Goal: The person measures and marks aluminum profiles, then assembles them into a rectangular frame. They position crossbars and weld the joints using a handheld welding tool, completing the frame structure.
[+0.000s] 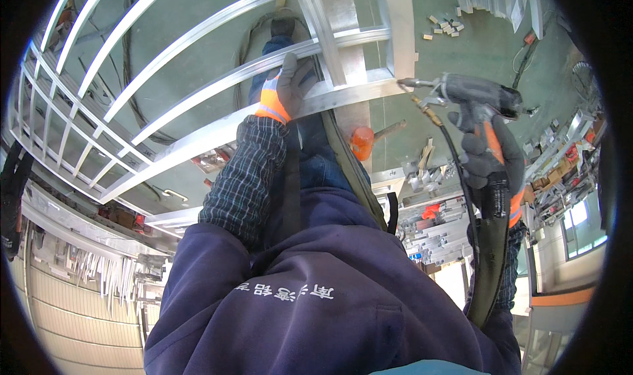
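In a grey and orange work glove, my left hand point(292, 86) rests on a long aluminium rail point(237, 120) of a barred metal frame; its fingers curl at the rail and their far side is hidden. My right hand point(489, 147), gloved alike, is closed around the handle of a black pneumatic drill point(477, 93). The drill points left, its tip at the outer corner of the frame point(403, 34); whether it touches cannot be told. A dark air hose point(452, 147) with a brass fitting hangs beside the drill.
An orange-headed mallet point(363, 142) lies on the floor below the frame. Small metal blocks point(447, 27) are scattered at the upper right. Piles of aluminium offcuts point(435, 236) and boxes point(549, 177) stand at the right. Dark cables point(128, 68) run under the frame.
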{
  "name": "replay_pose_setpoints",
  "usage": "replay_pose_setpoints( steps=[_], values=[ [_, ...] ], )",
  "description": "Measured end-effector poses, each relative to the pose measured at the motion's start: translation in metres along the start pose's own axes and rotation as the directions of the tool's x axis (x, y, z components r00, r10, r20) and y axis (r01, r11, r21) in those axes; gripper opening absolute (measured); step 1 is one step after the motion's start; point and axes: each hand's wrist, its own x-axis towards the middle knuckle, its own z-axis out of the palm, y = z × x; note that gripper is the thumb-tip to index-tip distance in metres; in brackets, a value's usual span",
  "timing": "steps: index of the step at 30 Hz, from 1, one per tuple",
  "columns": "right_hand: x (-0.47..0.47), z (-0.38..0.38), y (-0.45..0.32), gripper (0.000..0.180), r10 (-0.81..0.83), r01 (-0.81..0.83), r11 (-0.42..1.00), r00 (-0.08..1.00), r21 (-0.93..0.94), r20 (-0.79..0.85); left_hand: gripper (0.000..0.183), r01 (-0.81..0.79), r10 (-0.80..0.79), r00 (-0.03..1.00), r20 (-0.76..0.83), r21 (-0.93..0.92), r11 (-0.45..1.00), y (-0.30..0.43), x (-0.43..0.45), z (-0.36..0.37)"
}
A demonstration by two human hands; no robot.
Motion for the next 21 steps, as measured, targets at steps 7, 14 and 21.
replay_pose_setpoints(
  steps=[7, 14, 21],
  values=[
    [0.033, 0.015, 0.022, 0.058, 0.041, -0.044, 0.998, 0.997, -0.051, -0.071, 0.052, 0.027, -0.027, 1.0, -0.014, -0.045, 0.999, 0.0, 0.001, -0.005],
    [0.055, 0.022, 0.018, 0.047, 0.068, -0.073, 0.996, 0.993, -0.054, -0.092, 0.053, -0.127, 0.101, 0.99, 0.097, 0.322, 0.938, -0.005, 0.002, -0.012],
    [0.072, 0.026, 0.008, 0.049, 0.109, -0.112, 0.993, 0.989, -0.033, -0.1, 0.053, -0.22, 0.157, 0.972, 0.175, 0.44, 0.871, -0.009, -0.001, -0.02]
  ],
)
